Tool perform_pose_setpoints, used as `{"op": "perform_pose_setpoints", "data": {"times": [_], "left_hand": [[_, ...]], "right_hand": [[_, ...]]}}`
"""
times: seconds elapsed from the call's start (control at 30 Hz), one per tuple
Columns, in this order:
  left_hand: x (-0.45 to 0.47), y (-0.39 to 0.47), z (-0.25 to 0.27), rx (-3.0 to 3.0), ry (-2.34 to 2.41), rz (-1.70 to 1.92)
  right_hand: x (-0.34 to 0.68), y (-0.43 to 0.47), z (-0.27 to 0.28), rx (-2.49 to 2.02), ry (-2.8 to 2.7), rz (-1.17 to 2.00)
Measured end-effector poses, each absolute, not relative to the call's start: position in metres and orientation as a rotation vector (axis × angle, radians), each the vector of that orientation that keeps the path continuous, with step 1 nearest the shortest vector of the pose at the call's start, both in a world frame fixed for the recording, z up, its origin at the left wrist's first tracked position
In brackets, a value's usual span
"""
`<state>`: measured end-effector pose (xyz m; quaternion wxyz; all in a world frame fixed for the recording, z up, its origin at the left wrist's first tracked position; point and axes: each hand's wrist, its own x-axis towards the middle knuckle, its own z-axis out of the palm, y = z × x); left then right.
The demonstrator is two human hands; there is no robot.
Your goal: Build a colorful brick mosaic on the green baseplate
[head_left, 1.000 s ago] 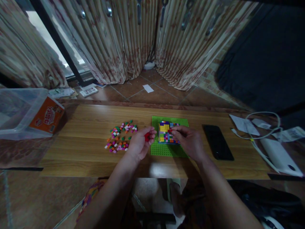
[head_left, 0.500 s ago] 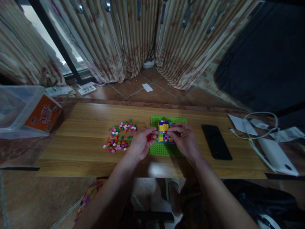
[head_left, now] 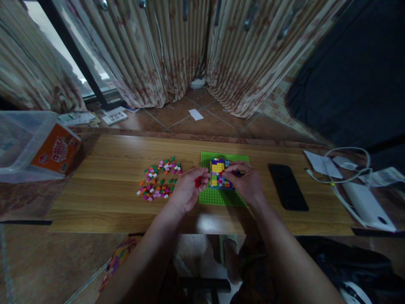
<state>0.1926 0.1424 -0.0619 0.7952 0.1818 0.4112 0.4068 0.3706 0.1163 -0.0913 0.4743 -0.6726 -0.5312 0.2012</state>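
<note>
A green baseplate (head_left: pixel 223 198) lies on the wooden table, and on it stands a low block of many-coloured toy bricks (head_left: pixel 217 169), with a yellow patch at its left. My right hand (head_left: pixel 245 179) reaches over the block's right side. Its thumb and finger pinch a small red brick (head_left: pixel 221 173) at the block's surface; I cannot tell whether the brick is pressed down. Just left of the block, my left hand (head_left: pixel 187 188) is curled closed around red bricks (head_left: pixel 198 182), partly hidden by the fingers.
Loose small bricks (head_left: pixel 155 192) in several colours lie left of my left hand. A black phone (head_left: pixel 287 187) rests to the right, with a white cable (head_left: pixel 351 207), papers and a white device beyond it. A clear plastic bin (head_left: pixel 23 143) stands at the far left.
Almost nothing differs. The view has shifted slightly, and my right hand has moved a little over the block, still pinching the red brick. My left hand keeps its place.
</note>
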Motion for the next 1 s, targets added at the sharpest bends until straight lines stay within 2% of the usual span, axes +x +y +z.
{"op": "perform_pose_setpoints", "data": {"times": [0.47,0.63,0.7,0.83,1.0], "left_hand": [[0.196,0.14,-0.061,0.348,0.9,0.853],[0.193,0.139,-0.052,0.24,0.791,0.887],[0.192,0.139,-0.05,0.228,0.748,0.888],[0.193,0.139,-0.049,0.235,0.677,0.875],[0.193,0.138,-0.05,0.21,0.606,0.829]], "right_hand": [[0.371,0.122,-0.09,-1.656,-1.284,0.549],[0.367,0.113,-0.08,-1.57,-1.322,0.45],[0.36,0.106,-0.071,-1.499,-1.376,0.395],[0.34,0.095,-0.056,-1.34,-1.65,0.487],[0.331,0.097,-0.058,-1.405,-1.812,0.372]]}}
